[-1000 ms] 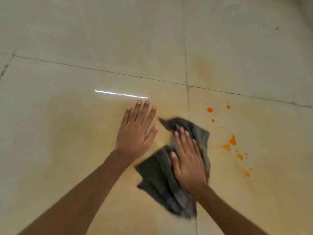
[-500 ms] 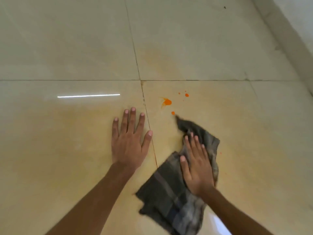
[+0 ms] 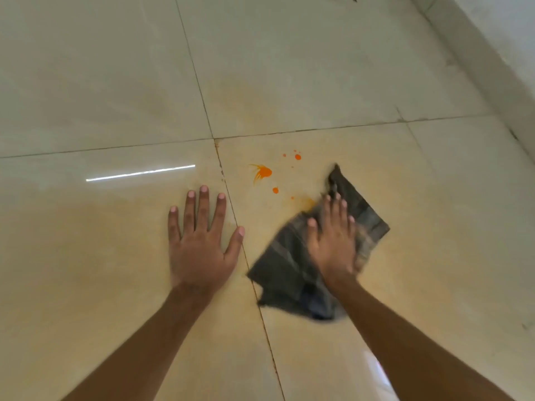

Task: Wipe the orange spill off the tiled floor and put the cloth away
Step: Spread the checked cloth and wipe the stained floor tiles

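Note:
A dark grey checked cloth [image 3: 289, 264] lies crumpled on the glossy beige tiled floor [image 3: 318, 82]. My right hand [image 3: 333, 244] presses flat on top of the cloth, fingers pointing away from me. Orange spill drops [image 3: 264, 172] sit just left of and beyond the cloth's far corner, with a faint orange smear [image 3: 307, 201] at the fingertips. My left hand [image 3: 202, 244] rests flat on the tile left of the grout line, fingers spread, holding nothing.
A pale skirting and wall [image 3: 492, 68] run along the upper right. Grout lines [image 3: 220, 157] cross just beyond the hands. A bright light reflection [image 3: 139, 172] streaks the tile at left. A small dark speck [image 3: 354, 0] lies far ahead.
My right hand has slid the cloth to the right across the tile, over the drops that lay at the right. Some drops at the left are now smeared. My left hand stays planted.

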